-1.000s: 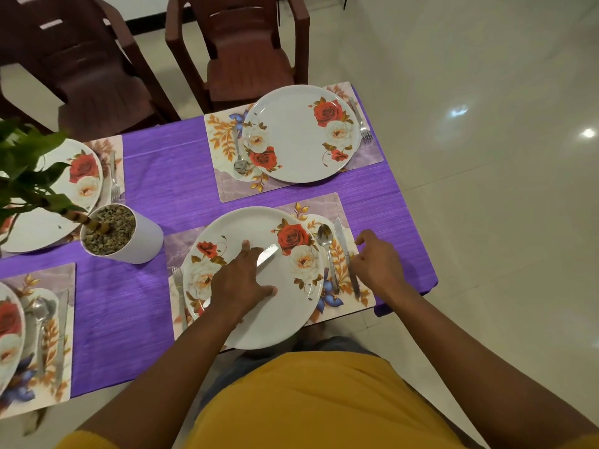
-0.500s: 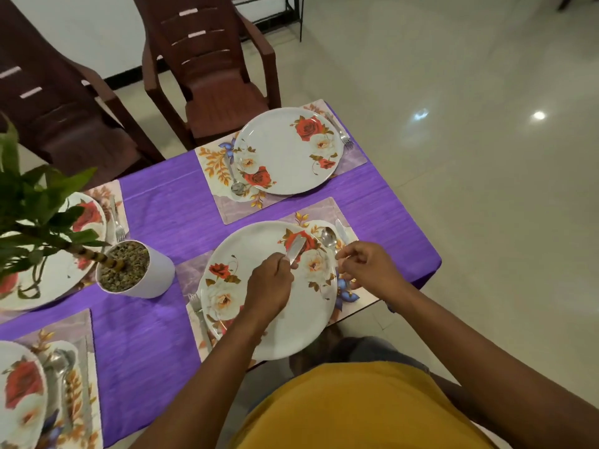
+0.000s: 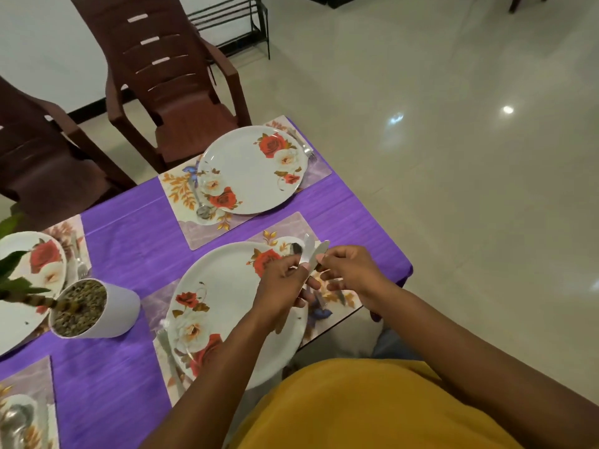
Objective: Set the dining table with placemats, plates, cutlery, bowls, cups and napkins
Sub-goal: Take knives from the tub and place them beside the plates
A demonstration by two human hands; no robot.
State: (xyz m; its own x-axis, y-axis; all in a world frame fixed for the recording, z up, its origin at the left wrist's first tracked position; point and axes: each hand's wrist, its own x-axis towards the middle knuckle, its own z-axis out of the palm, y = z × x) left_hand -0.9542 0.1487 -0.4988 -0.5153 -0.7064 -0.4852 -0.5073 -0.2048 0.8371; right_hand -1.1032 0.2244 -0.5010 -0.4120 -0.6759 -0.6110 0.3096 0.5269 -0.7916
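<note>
Cutlery step, near setting: table [image 3: 129, 241] dressed, near plate [image 3: 227, 306] centred on its placemat [image 3: 343, 303]. At that plate's right rim, left hand [image 3: 282, 291] pinches one knife [image 3: 306, 251], right hand [image 3: 351, 270] grips another knife [image 3: 319, 252], blades crossing. Next, I reckon, lay one down beside the spoon [image 3: 295, 248]. A second ago the right-hand knife lay flat on the mat; now it's lifted.

1. Left hand [image 3: 281, 288] and right hand [image 3: 348, 270] each grip a knife [image 3: 308, 251], blades crossed.
2. Hands above near plate [image 3: 227, 296], right edge.
3. Purple-covered desk [image 3: 129, 247]; potted plant [image 3: 90, 307] left of plate.
</note>
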